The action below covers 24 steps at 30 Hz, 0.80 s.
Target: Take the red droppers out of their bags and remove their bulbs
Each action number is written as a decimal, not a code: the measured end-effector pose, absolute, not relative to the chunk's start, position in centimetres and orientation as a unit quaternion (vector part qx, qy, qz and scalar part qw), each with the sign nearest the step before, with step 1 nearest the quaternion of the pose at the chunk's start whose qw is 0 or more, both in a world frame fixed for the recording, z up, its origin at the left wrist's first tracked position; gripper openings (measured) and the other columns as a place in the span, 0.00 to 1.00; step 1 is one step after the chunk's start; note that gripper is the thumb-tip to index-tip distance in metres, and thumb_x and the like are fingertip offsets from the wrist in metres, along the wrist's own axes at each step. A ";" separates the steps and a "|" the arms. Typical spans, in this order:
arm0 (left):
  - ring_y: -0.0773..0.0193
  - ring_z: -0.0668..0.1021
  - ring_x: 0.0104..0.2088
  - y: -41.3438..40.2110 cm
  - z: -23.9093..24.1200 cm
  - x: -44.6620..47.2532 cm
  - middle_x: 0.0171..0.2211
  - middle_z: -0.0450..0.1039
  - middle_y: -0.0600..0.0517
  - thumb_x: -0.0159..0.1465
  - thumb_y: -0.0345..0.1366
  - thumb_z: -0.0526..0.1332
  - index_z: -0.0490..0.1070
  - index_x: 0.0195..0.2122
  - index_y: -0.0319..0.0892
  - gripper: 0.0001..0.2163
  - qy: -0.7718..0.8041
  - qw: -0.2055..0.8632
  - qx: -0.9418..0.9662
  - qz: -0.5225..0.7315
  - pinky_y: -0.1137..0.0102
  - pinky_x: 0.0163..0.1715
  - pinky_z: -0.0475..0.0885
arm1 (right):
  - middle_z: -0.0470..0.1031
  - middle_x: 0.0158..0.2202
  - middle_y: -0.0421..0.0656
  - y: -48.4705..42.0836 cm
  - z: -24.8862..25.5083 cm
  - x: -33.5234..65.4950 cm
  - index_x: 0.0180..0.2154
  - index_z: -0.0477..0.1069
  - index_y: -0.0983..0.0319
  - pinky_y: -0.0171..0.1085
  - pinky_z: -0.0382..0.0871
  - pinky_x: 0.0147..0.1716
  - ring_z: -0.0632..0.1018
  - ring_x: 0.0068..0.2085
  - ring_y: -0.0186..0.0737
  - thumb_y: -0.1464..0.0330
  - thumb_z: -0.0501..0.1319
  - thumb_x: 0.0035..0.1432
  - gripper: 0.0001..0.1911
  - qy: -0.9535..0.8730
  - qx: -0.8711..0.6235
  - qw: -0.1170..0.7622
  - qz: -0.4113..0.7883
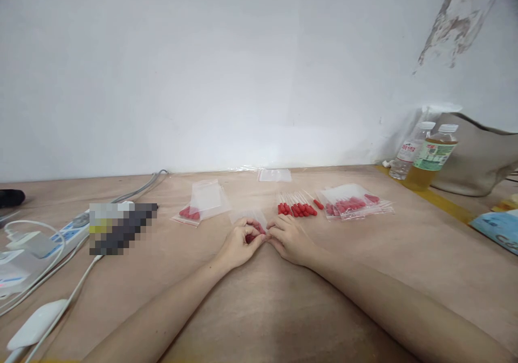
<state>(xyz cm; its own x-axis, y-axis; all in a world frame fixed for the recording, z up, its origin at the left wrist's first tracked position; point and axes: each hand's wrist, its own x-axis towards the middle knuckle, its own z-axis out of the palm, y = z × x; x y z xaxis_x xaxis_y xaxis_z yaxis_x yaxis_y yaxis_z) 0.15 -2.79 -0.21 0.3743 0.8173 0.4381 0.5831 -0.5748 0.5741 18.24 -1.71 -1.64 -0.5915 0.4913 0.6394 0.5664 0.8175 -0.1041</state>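
At the middle of the table, my left hand [242, 244] and my right hand [290, 240] meet fingertip to fingertip. Both pinch the near edge of a small clear zip bag [247, 215]. Red pieces show inside it, partly covered by my left fingers. Just beyond my right hand lies a row of thin pale sticks with red ends [297, 209]. To its right is a pile of filled zip bags [352, 204] with similar red pieces. Left of my hands, flat translucent bags [206, 198] overlap another bag with red pieces [188, 212].
More flat bags [275, 175] lie near the wall. A power strip [67, 239] with cables and a white charger [37, 324] occupy the left. On the right stand two bottles [433, 155], a grey bag [473, 161] and a blue packet [497, 231].
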 end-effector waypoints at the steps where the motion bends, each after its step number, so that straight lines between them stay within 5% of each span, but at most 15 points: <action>1: 0.63 0.72 0.37 -2.8 -0.1 0.2 0.35 0.68 0.49 0.57 0.37 0.58 0.72 0.23 0.41 0.08 0.427 0.158 0.817 0.353 0.68 0.35 0.69 | 0.69 0.35 0.43 -1.7 -1.7 18.2 0.30 0.67 0.62 0.38 0.57 0.35 0.66 0.37 0.38 0.73 0.54 0.54 0.04 -0.890 -0.299 0.340 -0.062; 12: 0.63 0.72 0.37 -2.9 -0.8 0.6 0.34 0.70 0.49 0.58 0.29 0.53 0.67 0.25 0.40 0.07 0.419 0.131 0.814 0.382 0.66 0.38 0.68 | 0.69 0.34 0.44 -1.7 -1.7 17.4 0.29 0.68 0.62 0.38 0.57 0.35 0.66 0.36 0.38 0.72 0.55 0.54 0.04 -0.885 -0.306 0.346 -0.063; 17: 0.65 0.74 0.32 -2.5 -1.4 0.5 0.33 0.71 0.50 0.61 0.34 0.51 0.65 0.28 0.40 0.07 0.474 0.131 0.756 0.432 0.69 0.32 0.70 | 0.66 0.43 0.47 -2.0 -1.4 17.0 0.30 0.67 0.62 0.41 0.60 0.38 0.67 0.41 0.42 0.73 0.56 0.52 0.03 -0.892 -0.298 0.335 -0.055; 20: 0.65 0.74 0.32 -2.4 -1.2 0.1 0.37 0.71 0.50 0.62 0.37 0.50 0.65 0.32 0.41 0.08 0.498 0.128 0.726 0.457 0.69 0.33 0.70 | 0.64 0.47 0.48 -2.1 -1.3 17.6 0.30 0.66 0.62 0.37 0.63 0.38 0.69 0.40 0.37 0.75 0.55 0.51 0.04 -0.901 -0.269 0.339 0.031; 24: 0.62 0.72 0.44 -1.9 -0.5 -1.2 0.43 0.71 0.50 0.63 0.38 0.49 0.68 0.35 0.42 0.11 0.448 0.146 0.787 0.399 0.65 0.46 0.66 | 0.69 0.42 0.42 -2.2 -1.1 19.0 0.27 0.64 0.62 0.30 0.65 0.26 0.72 0.29 0.29 0.78 0.55 0.45 0.06 -0.894 -0.257 0.326 0.171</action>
